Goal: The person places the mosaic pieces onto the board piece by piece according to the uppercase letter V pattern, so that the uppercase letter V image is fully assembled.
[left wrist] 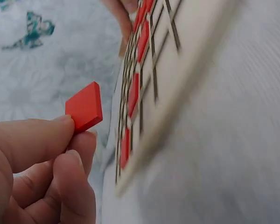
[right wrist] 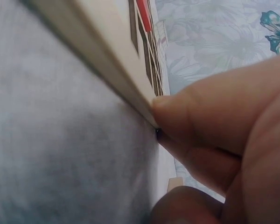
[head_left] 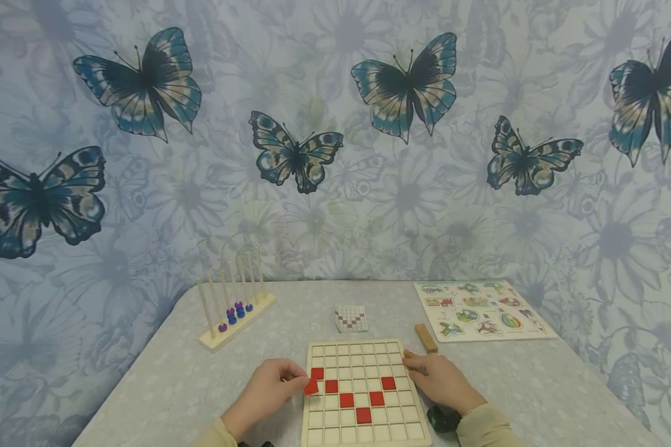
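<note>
My left hand (head_left: 267,390) pinches a small red square tile (left wrist: 86,106) between thumb and fingers. In the head view this tile overlaps the left edge of the wooden grid board (head_left: 363,349). Several red tiles sit in the board's cells in a V shape, among them the bottom one (head_left: 363,415) and the upper right one (head_left: 388,383). My right hand (head_left: 438,380) holds the board's right edge, its thumb (right wrist: 177,112) against the rim and a finger lower down at the side. The fingers' far ends are partly hidden there.
Behind the board lies a small pattern card (head_left: 350,318) with a red V on a grid. A bead stand (head_left: 237,323) with upright rods is at the left. To the right are a wooden block (head_left: 425,338) and a picture puzzle board (head_left: 483,310), near the butterfly-patterned wall.
</note>
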The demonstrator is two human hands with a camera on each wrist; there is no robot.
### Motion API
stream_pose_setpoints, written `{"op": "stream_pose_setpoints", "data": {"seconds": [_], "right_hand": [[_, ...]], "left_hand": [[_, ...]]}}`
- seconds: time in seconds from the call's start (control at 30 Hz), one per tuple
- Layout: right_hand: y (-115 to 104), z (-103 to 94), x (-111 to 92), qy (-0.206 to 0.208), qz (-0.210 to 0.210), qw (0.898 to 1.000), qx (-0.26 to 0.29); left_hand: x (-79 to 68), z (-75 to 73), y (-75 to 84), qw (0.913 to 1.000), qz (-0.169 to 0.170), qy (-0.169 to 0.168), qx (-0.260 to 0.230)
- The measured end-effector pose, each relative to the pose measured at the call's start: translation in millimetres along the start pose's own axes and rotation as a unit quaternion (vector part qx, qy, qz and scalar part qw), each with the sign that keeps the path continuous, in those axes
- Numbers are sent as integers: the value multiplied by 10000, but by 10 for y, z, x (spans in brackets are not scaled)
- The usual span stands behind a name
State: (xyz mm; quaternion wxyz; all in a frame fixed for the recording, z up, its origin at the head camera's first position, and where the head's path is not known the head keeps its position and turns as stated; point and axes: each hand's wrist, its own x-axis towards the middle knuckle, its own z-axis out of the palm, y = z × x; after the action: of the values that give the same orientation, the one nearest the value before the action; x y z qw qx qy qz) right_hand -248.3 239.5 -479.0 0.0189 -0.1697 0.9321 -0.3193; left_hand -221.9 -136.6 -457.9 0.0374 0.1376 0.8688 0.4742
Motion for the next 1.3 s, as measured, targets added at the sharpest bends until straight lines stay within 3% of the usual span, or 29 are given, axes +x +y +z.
{"op": "stream_pose_setpoints", "data": {"seconds": [0.17, 0.37, 0.57, 0.77, 0.93, 1.3], "right_hand": [[-10, -13, 1, 45, -68, 10000, -39], [-15, -7, -6, 35, 14, 10000, -10], [21, -10, -14, -23, 18, 10000, 20], [61, -13, 6, -35, -104, 9999, 52], [52, -24, 27, 10, -63, 9999, 101], [21, -29, 18, 106, -73, 9999, 67]], "left_hand": [[166, 177, 301, 9986, 344, -232, 327], [450, 524, 622, 9977, 227, -227, 603], [702, 929, 810, 9951, 237, -258, 921], [924, 1165, 879, 9904, 83, -92, 1374], [1032, 1291, 849, 9899, 96, -83, 1413], [1031, 1411, 852, 9850, 17, -76, 1721]]}}
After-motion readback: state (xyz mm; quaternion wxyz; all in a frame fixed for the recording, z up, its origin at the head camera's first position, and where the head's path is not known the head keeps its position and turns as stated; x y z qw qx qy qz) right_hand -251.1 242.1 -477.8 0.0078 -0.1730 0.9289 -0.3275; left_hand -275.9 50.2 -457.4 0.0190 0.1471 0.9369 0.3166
